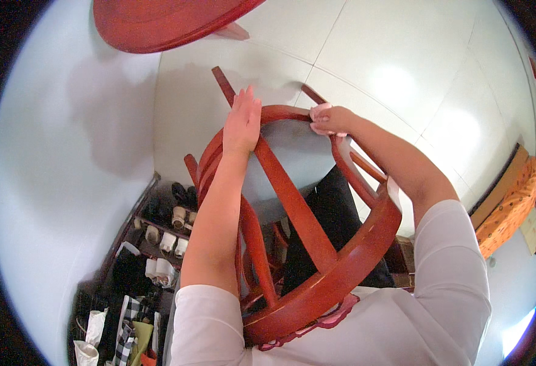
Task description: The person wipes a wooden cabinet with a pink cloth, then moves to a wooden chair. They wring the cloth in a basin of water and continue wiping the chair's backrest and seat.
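Observation:
A reddish-brown wooden chair with a grey seat stands before me, its curved top rail close to my chest. My left hand rests on the front left rim of the seat frame, fingers straight and pointing away from me. At the front right corner of the seat, my right hand holds a pale pink cloth against the frame, close to the curved side support. Two chair legs stick out beyond the seat's front edge. The palm side of my left hand is hidden.
A round red table or stool top stands at the upper left, beside the white wall. Shoes fill a low rack at the left. An orange patterned cloth covers something at the right. Pale floor tiles lie beyond the chair.

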`<state>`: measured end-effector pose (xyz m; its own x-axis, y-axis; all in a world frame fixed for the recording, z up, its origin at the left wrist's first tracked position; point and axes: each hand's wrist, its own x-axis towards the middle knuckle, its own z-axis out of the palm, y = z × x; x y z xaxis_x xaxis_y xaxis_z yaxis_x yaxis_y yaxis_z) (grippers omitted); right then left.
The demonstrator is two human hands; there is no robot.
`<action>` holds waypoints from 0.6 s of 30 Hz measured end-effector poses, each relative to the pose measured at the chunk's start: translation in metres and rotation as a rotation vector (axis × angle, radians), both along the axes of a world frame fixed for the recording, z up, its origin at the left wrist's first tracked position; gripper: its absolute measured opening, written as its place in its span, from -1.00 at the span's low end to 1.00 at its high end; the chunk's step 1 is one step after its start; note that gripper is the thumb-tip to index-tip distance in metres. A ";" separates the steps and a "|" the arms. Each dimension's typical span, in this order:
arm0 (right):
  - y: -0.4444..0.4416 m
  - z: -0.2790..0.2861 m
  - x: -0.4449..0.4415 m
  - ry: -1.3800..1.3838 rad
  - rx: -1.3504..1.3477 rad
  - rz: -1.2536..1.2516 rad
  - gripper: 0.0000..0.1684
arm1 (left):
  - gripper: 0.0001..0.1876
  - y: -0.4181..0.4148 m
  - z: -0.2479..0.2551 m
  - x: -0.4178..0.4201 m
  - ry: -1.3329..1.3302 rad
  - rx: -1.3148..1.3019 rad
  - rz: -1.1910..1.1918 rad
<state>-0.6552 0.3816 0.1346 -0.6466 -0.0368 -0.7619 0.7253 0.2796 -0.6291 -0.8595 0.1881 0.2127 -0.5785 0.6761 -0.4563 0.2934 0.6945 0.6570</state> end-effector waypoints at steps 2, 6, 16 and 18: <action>-0.006 0.015 0.004 -0.115 -0.009 -0.071 -0.63 | -0.39 0.000 -0.001 0.000 0.007 -0.010 0.001; 0.006 0.093 0.003 -0.118 0.037 -0.064 -0.53 | -0.37 0.002 -0.006 -0.001 0.021 -0.057 0.021; 0.029 0.260 0.038 0.220 -0.309 -0.073 -0.72 | -0.34 0.004 -0.007 0.005 0.003 -0.099 0.056; 0.038 0.262 0.035 0.260 -0.452 -0.012 -0.75 | -0.34 0.003 -0.006 0.008 0.011 -0.093 0.059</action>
<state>-0.6202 0.4195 0.3969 -0.8145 -0.3168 -0.4860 0.5307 -0.0687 -0.8447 -0.8510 0.1910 0.2068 -0.6213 0.5961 -0.5086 0.2576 0.7684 0.5858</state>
